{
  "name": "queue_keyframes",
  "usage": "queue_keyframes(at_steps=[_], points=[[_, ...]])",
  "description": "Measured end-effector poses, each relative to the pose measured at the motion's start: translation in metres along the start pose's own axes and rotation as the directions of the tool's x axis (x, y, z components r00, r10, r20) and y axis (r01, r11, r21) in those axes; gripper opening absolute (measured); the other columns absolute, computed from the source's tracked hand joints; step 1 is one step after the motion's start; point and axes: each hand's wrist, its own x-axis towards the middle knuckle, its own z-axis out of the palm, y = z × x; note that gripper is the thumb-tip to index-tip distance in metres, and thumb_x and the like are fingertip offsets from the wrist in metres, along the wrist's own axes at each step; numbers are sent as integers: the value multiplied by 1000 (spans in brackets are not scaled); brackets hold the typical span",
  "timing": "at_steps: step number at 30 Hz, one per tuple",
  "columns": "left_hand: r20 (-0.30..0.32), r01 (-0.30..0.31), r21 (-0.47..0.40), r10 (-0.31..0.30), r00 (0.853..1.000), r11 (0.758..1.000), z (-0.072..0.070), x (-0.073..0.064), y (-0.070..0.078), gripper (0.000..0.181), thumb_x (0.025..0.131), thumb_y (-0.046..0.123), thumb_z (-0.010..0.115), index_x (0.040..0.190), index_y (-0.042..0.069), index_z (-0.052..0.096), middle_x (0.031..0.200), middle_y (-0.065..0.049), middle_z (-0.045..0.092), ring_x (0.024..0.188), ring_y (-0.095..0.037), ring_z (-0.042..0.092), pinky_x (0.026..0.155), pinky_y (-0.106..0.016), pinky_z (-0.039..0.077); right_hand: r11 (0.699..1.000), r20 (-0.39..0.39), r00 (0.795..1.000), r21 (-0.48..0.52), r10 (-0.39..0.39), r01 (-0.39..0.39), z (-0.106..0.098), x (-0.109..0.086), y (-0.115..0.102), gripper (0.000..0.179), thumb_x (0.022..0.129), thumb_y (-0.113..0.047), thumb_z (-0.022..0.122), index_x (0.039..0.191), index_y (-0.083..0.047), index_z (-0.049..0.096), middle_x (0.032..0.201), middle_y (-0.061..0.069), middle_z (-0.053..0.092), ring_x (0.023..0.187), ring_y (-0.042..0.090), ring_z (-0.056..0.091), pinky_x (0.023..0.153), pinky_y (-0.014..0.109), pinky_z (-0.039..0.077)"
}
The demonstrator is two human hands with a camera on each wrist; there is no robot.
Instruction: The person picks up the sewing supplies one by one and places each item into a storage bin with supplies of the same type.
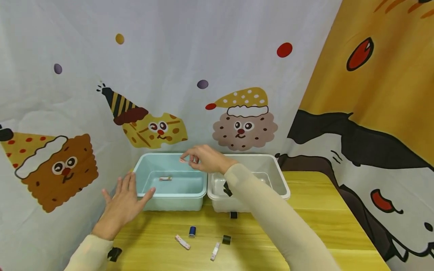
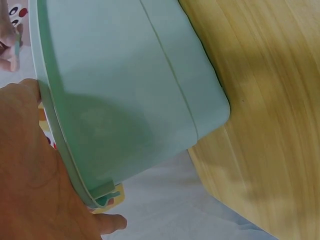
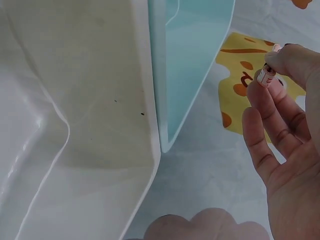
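My right hand is over the back right part of the light blue bin. Between thumb and fingertips it pinches a small pale strip-like piece with reddish marks; its exact kind is unclear. A similar small piece lies on the floor of that bin. With fingers spread, my left hand is at the bin's left side, against its rim. Two more pale patterned pieces, one on the left and one on the right, lie on the wooden table.
To the right, beside the blue bin, stands a white bin, partly hidden by my right forearm. A blue thread spool, a dark spool and a black spool are in front. A printed curtain hangs behind the table.
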Motion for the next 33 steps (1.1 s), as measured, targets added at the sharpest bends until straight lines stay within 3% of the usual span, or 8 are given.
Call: queue_keyframes(at_steps=[11,19,22,29,33], points=[[-2,-5,5,5,1000,1000,-3,-1,1,130,110,91,39,183,-10,2,191,-39,3,174,-71,-2,119,-105,-11,999,10,999,2,44,-44,8,20,6,35,117,-11,68,148,-18,81,112,3,83,98,13,82,82,21,65],[-2,-1,-12,1,1000,1000,-1,-1,4,130,110,91,41,183,-10,3,191,-39,3,176,-69,-6,120,-104,-11,998,-18,997,-13,69,-69,11,30,8,33,116,-9,69,145,-16,82,114,5,85,100,15,82,83,23,66],[-2,0,-14,0,1000,1000,0,-1,4,130,110,91,41,183,-10,3,192,-38,2,176,-69,-7,120,-103,-12,995,-40,994,-25,98,-99,12,33,9,31,116,-11,71,145,-15,82,119,7,85,102,17,82,87,28,68],[-6,-4,-10,4,1000,1000,1,1,3,129,111,91,40,183,-9,1,192,-37,0,176,-68,-6,120,-103,-13,978,-94,977,-61,194,-200,11,33,8,49,115,-22,78,163,-19,68,153,16,73,135,35,77,108,47,67],[-1,-1,-11,1,1000,1000,1,0,0,129,111,90,39,183,-9,0,192,-37,-2,176,-68,-8,120,-103,-13,973,-103,974,-91,203,-212,11,29,5,49,115,-23,77,163,-20,69,153,13,72,128,30,79,104,44,68]])
